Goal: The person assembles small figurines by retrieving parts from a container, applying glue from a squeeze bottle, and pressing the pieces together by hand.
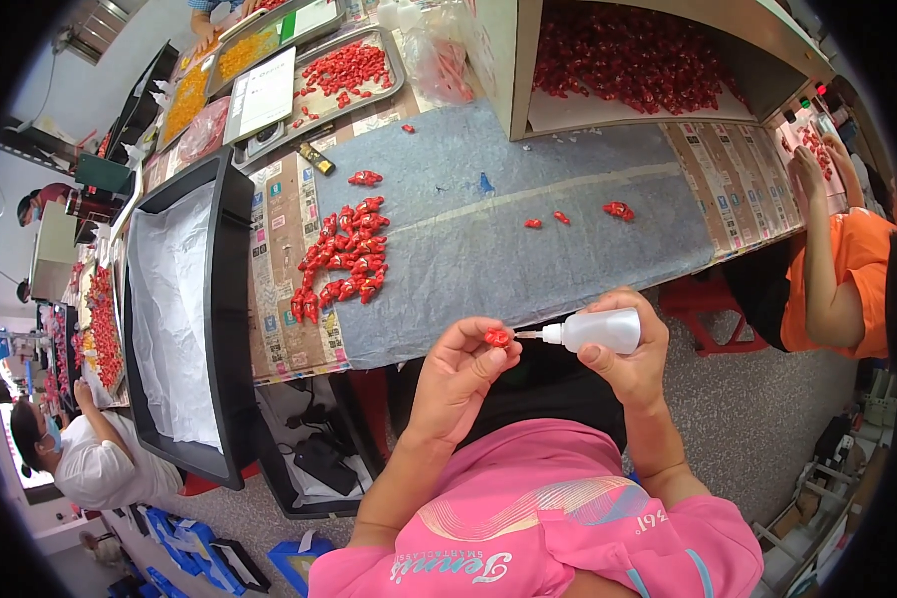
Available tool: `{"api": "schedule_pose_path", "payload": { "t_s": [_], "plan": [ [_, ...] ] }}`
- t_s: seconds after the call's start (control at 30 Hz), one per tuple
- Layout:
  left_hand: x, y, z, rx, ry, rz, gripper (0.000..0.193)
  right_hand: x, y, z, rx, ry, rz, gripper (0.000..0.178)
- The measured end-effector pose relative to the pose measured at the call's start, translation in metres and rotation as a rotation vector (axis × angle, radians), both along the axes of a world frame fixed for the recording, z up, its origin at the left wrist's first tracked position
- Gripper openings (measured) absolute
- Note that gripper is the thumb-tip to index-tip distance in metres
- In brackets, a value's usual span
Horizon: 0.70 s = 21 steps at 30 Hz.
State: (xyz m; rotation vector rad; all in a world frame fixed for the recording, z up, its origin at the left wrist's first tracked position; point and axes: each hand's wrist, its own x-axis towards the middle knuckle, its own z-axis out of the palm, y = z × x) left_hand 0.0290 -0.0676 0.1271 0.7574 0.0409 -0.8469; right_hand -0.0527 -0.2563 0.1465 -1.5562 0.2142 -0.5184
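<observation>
Evidently, the left hand (458, 377) is pinching a red moulded trinket (497, 338) beside the near edge of the tabletop (568, 274), presumably to steady it; the right hand (638, 364), wrapped around a white squeeze bottle (606, 331), is pointing its nozzle (530, 335) leftward at it.

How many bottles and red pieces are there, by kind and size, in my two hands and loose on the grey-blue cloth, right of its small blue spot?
White bottle, right hand: 1
Red piece, left hand: 1
Small red pieces, cloth: 2
Larger red piece, cloth: 1
Total: 5
</observation>
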Motion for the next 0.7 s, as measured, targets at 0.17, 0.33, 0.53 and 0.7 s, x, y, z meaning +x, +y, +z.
{"api": "schedule_pose_path", "payload": {
  "t_s": [0.17,0.33,0.53,0.7],
  "plan": [
    [0.0007,-0.0004,0.0001,0.001,0.006,0.0,0.025,-0.0002,-0.0004,-0.0011,-0.017,-0.006,-0.004,0.041],
    [0.0012,-0.001,0.0008,0.008,0.004,-0.001,0.025,-0.0001,-0.0001,-0.0014,-0.009,-0.001,-0.007,0.041],
    [0.0019,-0.0018,-0.0001,0.009,0.003,-0.018,0.025,-0.0001,0.0,-0.0003,-0.018,0.011,-0.015,0.039],
    [0.002,-0.0018,-0.0014,-0.007,-0.011,-0.021,0.023,-0.002,-0.0018,-0.0007,-0.044,0.02,-0.016,0.039]
  ]
}}
